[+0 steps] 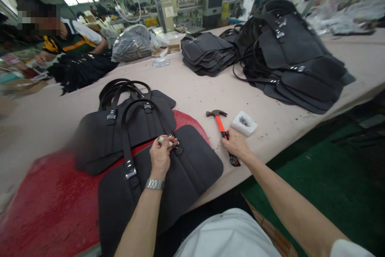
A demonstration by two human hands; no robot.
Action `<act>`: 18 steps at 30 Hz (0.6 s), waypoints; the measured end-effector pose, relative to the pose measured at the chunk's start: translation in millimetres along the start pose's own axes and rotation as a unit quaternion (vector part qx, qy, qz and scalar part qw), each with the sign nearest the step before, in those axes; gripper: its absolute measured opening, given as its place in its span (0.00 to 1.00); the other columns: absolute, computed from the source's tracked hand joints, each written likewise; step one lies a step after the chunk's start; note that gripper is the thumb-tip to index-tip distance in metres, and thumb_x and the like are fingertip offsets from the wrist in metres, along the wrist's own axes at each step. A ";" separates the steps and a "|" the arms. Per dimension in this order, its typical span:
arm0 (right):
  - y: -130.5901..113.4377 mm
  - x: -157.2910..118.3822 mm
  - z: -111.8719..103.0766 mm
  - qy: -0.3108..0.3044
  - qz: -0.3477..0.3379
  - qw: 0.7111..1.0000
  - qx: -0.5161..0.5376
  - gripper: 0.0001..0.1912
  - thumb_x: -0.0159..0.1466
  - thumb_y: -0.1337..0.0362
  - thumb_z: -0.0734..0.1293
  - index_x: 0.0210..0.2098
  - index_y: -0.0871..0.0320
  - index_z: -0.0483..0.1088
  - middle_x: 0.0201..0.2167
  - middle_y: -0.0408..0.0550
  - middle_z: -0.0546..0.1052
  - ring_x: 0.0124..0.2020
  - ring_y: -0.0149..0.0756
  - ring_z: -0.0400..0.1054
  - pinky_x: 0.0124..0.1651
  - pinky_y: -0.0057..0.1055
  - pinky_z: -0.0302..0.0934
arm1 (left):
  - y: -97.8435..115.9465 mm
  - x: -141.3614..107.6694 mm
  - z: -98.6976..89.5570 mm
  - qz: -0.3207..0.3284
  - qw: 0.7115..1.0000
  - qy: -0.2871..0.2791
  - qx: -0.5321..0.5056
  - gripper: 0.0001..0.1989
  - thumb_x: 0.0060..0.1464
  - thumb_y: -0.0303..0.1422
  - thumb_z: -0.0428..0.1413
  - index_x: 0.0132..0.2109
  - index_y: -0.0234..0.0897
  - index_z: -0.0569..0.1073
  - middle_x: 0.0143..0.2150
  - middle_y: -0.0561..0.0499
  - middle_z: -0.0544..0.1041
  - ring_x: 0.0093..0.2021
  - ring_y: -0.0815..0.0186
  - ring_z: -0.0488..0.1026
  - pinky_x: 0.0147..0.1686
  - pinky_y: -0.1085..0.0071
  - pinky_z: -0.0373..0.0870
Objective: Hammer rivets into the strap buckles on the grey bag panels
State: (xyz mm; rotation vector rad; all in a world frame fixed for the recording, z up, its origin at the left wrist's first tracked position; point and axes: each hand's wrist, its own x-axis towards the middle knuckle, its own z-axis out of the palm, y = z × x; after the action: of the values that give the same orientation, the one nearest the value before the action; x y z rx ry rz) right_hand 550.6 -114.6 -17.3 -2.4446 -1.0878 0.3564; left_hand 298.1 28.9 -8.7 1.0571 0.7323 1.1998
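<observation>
A black bag panel (192,168) with a looped handle lies on a red board (45,193) in front of me. Over the metal fitting at the handle's right end, my left hand (161,154) pinches a small whitish cylindrical piece (165,141). Its fingertips are close to the fitting, and I cannot tell whether they touch it. My right hand (236,142) is closed around the handle of a claw hammer (221,122) with an orange and black grip. The hammer lies low over the table, its head pointing away from me.
A white dish (244,123) of small dark pieces sits beside the hammer. More handled panels (96,136) lie behind the front one. Stacks of black panels (207,52) and bags (288,48) fill the far right. Across the table a person (72,36) handles dark pieces.
</observation>
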 end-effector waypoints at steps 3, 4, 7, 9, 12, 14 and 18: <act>-0.2 0.6 -0.5 -0.008 0.008 0.999 0.035 0.12 0.61 0.62 0.62 0.42 0.62 0.69 0.35 0.55 0.74 0.39 0.44 0.68 0.38 0.33 0.53 | -2.1 -0.1 -1.6 -0.005 1.000 0.007 -0.002 0.22 0.50 0.42 0.65 0.44 0.33 0.68 0.34 0.48 0.78 0.35 0.62 0.79 0.42 0.61 0.75; -0.3 0.9 -1.2 -0.010 0.011 0.999 0.049 0.12 0.61 0.62 0.63 0.41 0.62 0.68 0.34 0.54 0.74 0.39 0.44 0.68 0.38 0.33 0.53 | -2.3 0.2 -1.9 -0.006 1.000 0.006 0.004 0.22 0.50 0.42 0.65 0.44 0.33 0.68 0.34 0.48 0.78 0.35 0.62 0.79 0.42 0.61 0.75; -0.5 1.7 -3.9 -0.015 0.023 0.995 0.100 0.09 0.59 0.63 0.64 0.38 0.61 0.67 0.33 0.53 0.72 0.38 0.43 0.67 0.38 0.33 0.53 | -0.1 2.9 -3.4 -0.003 0.999 -0.008 0.034 0.22 0.50 0.43 0.64 0.45 0.33 0.68 0.34 0.49 0.77 0.34 0.62 0.79 0.41 0.62 0.76; -1.9 1.7 -5.4 -0.028 0.033 0.988 0.151 0.08 0.57 0.65 0.65 0.36 0.60 0.66 0.31 0.50 0.71 0.36 0.41 0.66 0.36 0.32 0.55 | 4.3 5.4 -4.1 0.003 0.996 -0.042 0.080 0.22 0.52 0.44 0.62 0.46 0.33 0.68 0.34 0.49 0.77 0.34 0.62 0.78 0.40 0.63 0.76; -9.7 1.0 -7.7 -0.086 0.033 0.963 0.254 0.05 0.59 0.65 0.63 0.35 0.59 0.64 0.27 0.45 0.68 0.28 0.34 0.65 0.31 0.29 0.58 | 13.1 6.6 -2.5 0.040 0.971 -0.118 0.203 0.18 0.55 0.42 0.59 0.47 0.34 0.69 0.33 0.48 0.78 0.33 0.63 0.78 0.39 0.65 0.74; -20.2 -0.8 -11.6 -0.130 0.023 0.939 0.318 0.04 0.62 0.64 0.60 0.33 0.58 0.62 0.23 0.41 0.65 0.22 0.30 0.61 0.26 0.27 0.58 | 17.0 3.5 -0.1 0.085 0.944 -0.149 0.282 0.14 0.57 0.40 0.58 0.46 0.35 0.71 0.33 0.49 0.78 0.34 0.64 0.77 0.39 0.68 0.73; -49.6 -16.9 -32.3 -0.152 0.003 0.906 0.394 0.14 0.69 0.56 0.51 0.31 0.55 0.57 0.19 0.36 0.56 0.15 0.26 0.49 0.18 0.24 0.50 | 14.9 -9.5 2.6 0.139 0.920 -0.143 0.337 0.11 0.57 0.37 0.58 0.44 0.37 0.73 0.35 0.49 0.79 0.37 0.63 0.77 0.41 0.69 0.71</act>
State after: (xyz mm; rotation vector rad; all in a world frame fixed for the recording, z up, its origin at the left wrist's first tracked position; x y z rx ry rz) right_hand 520.7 -107.0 35.9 -1.6929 -0.8171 0.9893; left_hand 292.6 19.4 5.4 1.9217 0.7997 1.0048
